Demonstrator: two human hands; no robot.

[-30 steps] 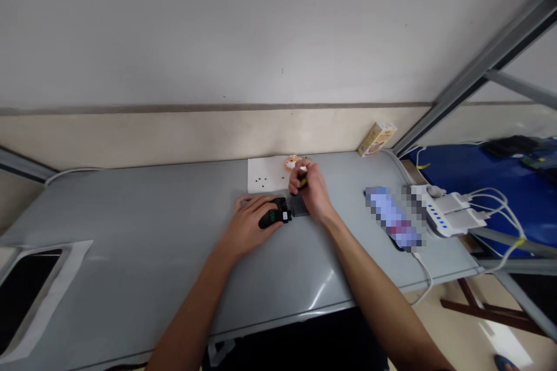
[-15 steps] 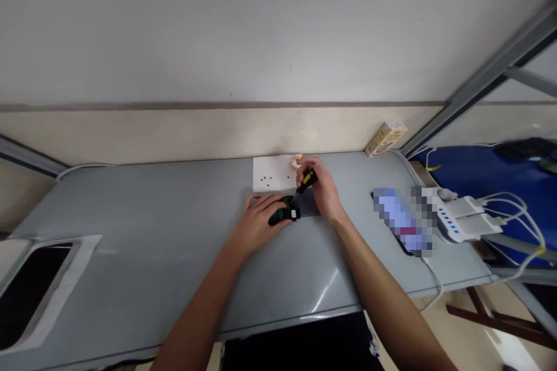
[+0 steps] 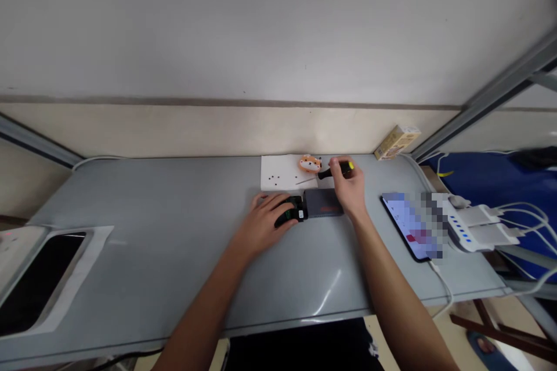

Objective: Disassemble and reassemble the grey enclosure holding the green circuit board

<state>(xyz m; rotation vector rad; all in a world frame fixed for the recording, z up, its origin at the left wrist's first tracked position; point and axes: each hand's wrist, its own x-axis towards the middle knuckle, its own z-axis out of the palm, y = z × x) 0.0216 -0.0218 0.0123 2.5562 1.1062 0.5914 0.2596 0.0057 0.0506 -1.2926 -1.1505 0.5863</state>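
Observation:
My left hand [image 3: 263, 223] is closed around the side of a small black, mouse-shaped device [image 3: 287, 215] with green circuitry showing, and holds it on the desk. Its fingers cover much of the device. In my right hand [image 3: 350, 185] is a screwdriver [image 3: 327, 173] with a black and yellow handle. The thin shaft points left over a white sheet of paper [image 3: 267, 171], away from the device. Several tiny dark screws [image 3: 274, 178] lie scattered on the paper. A dark grey flat box [image 3: 322, 203] sits between the hands, against the device's right end.
An orange and white animal-faced item [image 3: 310, 163] rests on the paper. To the right are a phone [image 3: 409, 226], a power strip [image 3: 461, 232] with white cables, and a yellowish carton [image 3: 397, 142] by the wall. A black-screened tablet-like device [image 3: 41, 278] lies far left.
The screwdriver has lifted off the device and moved right and up with my right hand, its shaft now over the paper. The grey box and orange item are more exposed. My left hand keeps its hold.

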